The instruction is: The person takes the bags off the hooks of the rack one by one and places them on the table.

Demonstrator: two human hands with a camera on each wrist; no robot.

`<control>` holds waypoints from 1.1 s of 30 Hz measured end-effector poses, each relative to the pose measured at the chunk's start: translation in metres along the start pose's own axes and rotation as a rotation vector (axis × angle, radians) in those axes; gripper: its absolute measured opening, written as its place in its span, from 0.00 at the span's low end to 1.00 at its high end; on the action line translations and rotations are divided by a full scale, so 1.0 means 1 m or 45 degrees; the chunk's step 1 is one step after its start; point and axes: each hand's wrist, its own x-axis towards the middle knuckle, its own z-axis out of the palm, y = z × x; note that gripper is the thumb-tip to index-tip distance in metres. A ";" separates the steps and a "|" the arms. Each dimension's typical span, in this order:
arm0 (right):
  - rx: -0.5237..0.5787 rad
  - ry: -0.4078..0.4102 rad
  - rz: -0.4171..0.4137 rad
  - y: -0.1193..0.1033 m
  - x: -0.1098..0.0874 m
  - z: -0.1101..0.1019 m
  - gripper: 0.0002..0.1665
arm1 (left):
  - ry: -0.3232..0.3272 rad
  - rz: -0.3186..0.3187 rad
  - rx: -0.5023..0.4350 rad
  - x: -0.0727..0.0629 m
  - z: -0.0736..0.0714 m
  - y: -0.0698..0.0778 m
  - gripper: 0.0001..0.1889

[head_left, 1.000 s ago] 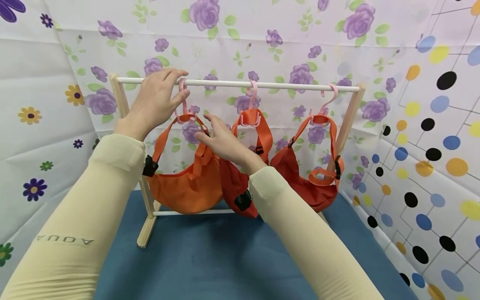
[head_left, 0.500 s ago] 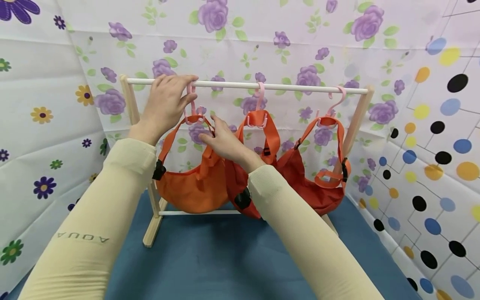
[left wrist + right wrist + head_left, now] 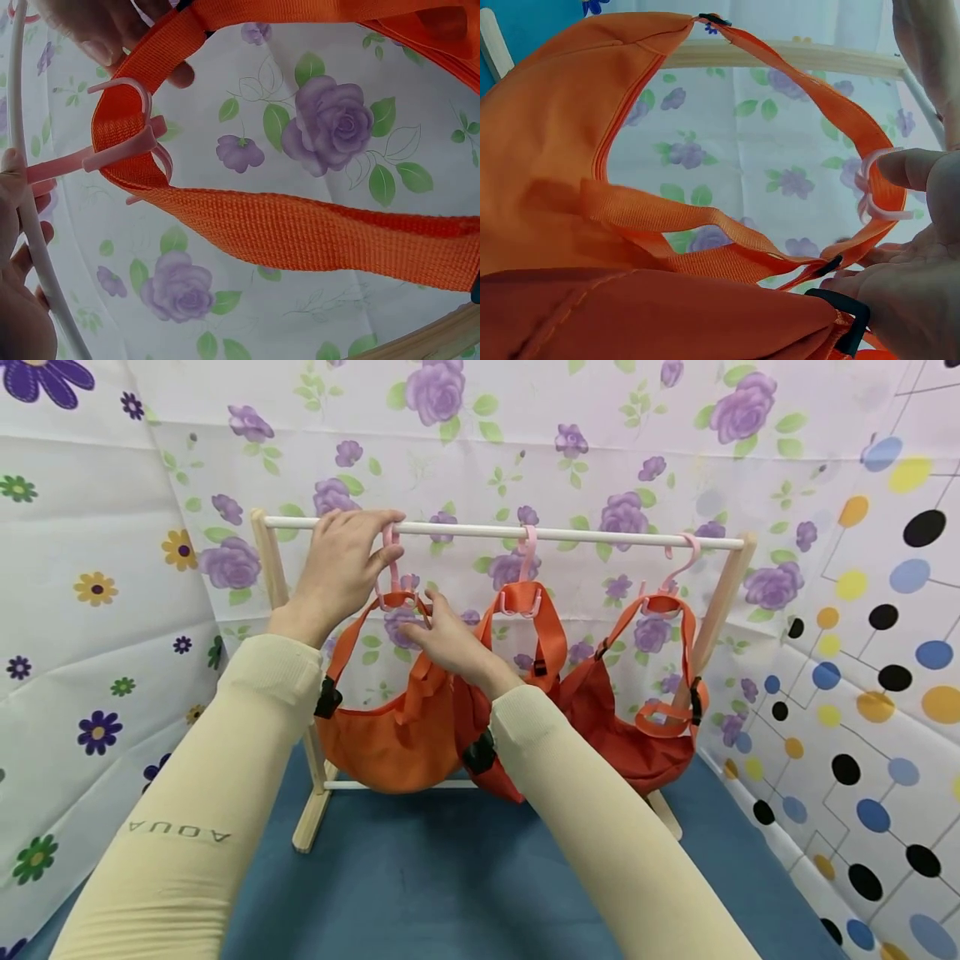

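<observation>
Scarcely any change, orange sling bag (image 3: 397,747) still hung: left hand (image 3: 343,562) grips pink hook (image 3: 120,154); right hand (image 3: 452,642), half-open, straddles webbing strap (image 3: 330,232).

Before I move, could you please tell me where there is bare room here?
The blue surface is bare in front of the rack, between the sleeves. The top rail is free between the middle hanger and right hanger. It is crowded around the left hanger, by the left hand and right hand, and among the bags.
</observation>
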 end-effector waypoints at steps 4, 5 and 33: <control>0.022 -0.001 0.026 0.002 0.000 0.001 0.48 | -0.001 -0.011 -0.009 -0.001 0.000 0.000 0.24; 0.005 0.006 0.028 0.002 0.000 0.001 0.46 | -0.002 -0.014 -0.010 -0.001 -0.001 0.000 0.24; 0.130 0.264 -0.146 0.003 0.003 -0.004 0.10 | -0.023 -0.074 0.010 0.005 -0.004 0.005 0.24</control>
